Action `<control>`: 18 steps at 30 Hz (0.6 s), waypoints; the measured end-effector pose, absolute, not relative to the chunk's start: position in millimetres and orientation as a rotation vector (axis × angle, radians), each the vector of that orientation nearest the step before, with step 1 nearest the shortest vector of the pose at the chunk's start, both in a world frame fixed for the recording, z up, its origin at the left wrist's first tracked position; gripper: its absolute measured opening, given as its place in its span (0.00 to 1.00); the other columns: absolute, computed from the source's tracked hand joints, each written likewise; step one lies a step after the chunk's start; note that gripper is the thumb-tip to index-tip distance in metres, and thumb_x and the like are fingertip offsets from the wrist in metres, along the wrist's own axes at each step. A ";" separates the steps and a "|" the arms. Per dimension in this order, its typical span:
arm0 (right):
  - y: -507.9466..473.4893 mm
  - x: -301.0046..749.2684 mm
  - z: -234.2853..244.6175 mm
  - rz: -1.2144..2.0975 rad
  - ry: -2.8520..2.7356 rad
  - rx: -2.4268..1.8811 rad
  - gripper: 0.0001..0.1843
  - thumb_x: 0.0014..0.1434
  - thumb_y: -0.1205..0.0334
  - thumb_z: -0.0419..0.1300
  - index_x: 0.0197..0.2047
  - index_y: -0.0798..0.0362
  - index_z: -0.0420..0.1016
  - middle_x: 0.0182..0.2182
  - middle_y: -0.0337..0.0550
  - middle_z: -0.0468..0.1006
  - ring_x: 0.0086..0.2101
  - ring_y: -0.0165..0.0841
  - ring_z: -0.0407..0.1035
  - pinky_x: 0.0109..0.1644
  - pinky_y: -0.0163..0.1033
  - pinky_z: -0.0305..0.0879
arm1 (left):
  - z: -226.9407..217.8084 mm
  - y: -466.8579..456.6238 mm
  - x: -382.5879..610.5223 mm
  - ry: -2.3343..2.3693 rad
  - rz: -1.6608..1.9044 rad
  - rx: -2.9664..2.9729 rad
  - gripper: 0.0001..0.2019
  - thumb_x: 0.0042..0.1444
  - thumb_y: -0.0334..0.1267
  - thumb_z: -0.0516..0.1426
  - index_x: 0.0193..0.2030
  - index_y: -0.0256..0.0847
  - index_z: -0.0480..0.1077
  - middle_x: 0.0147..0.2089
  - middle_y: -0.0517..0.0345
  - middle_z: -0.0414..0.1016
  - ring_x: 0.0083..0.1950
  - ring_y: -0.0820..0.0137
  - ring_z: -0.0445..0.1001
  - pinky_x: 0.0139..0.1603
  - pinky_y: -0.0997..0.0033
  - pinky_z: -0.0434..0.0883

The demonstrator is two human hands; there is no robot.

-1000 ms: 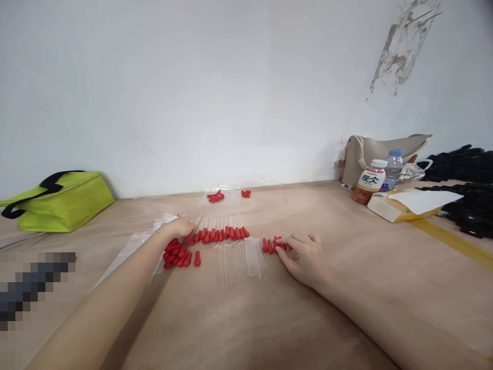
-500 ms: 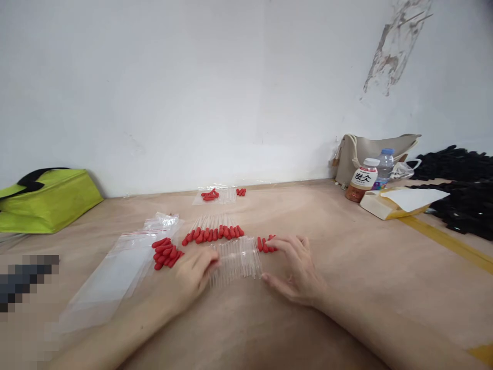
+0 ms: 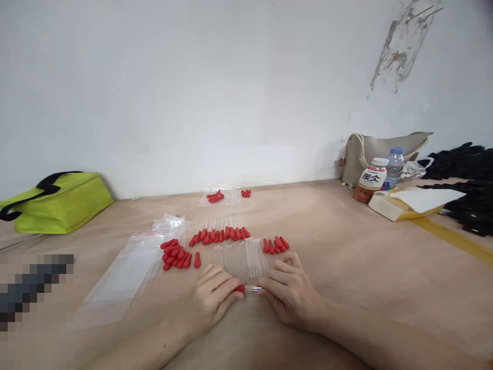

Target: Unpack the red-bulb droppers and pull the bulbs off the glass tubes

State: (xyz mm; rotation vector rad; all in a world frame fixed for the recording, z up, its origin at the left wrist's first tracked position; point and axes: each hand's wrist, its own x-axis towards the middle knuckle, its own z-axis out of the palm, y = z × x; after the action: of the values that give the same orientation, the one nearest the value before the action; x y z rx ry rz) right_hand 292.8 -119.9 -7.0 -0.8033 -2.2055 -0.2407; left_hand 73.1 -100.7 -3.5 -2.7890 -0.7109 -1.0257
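Note:
My left hand (image 3: pixel 215 293) is closed around a red rubber dropper bulb (image 3: pixel 240 288), whose mouth end shows past the fingertips. My right hand (image 3: pixel 290 290) pinches a clear dropper tube (image 3: pixel 252 289). The tube's end meets the bulb's mouth; how deep it sits I cannot tell. Just beyond both hands lies a row of loose clear tubes (image 3: pixel 241 259). Farther back, droppers with red bulbs on them (image 3: pixel 219 235) lie side by side. Loose red bulbs (image 3: pixel 177 254) are piled on the left, and several more bulbs (image 3: pixel 275 245) lie by the right hand.
Clear zip bags (image 3: pixel 123 272) lie flat at the left. Near the wall is a bag with bulbs and tubes (image 3: pixel 227 197). A lime bag (image 3: pixel 65 203) stands far left. Bottles (image 3: pixel 372 180), a beige bag (image 3: pixel 356 154), a paper-topped box (image 3: pixel 408 203) and black items (image 3: pixel 462 205) are at the right.
Both hands have come together nearer to me, now holding a bulb and a tube end to end. The right hand has left the right-side bulbs. The view has shifted slightly.

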 end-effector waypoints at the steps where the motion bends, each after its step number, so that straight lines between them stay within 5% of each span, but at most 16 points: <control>1: -120.6 293.6 -6.6 -0.248 -2.209 -0.794 0.12 0.60 0.63 0.49 0.31 0.54 0.72 0.20 0.36 0.66 0.26 0.28 0.56 0.37 0.40 0.45 | -2.9 -101.0 72.3 -0.687 -1.002 -2.786 0.05 0.58 0.34 0.52 0.39 0.40 0.68 0.28 0.57 0.70 0.29 0.71 0.64 0.32 0.68 0.61; 18: -127.1 302.3 -5.4 -0.301 -2.269 -0.718 0.08 0.58 0.64 0.51 0.30 0.52 0.69 0.18 0.34 0.66 0.25 0.27 0.56 0.41 0.41 0.45 | 5.5 -108.1 72.6 -0.473 -0.871 -2.716 0.05 0.57 0.30 0.52 0.32 0.37 0.68 0.22 0.60 0.68 0.27 0.72 0.63 0.28 0.69 0.58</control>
State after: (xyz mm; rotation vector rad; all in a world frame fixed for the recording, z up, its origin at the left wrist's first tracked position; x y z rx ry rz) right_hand 302.3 -127.1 -5.4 -0.7182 -2.2691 -0.3012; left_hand 72.6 -108.1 5.5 -2.7163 -0.4731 -0.8706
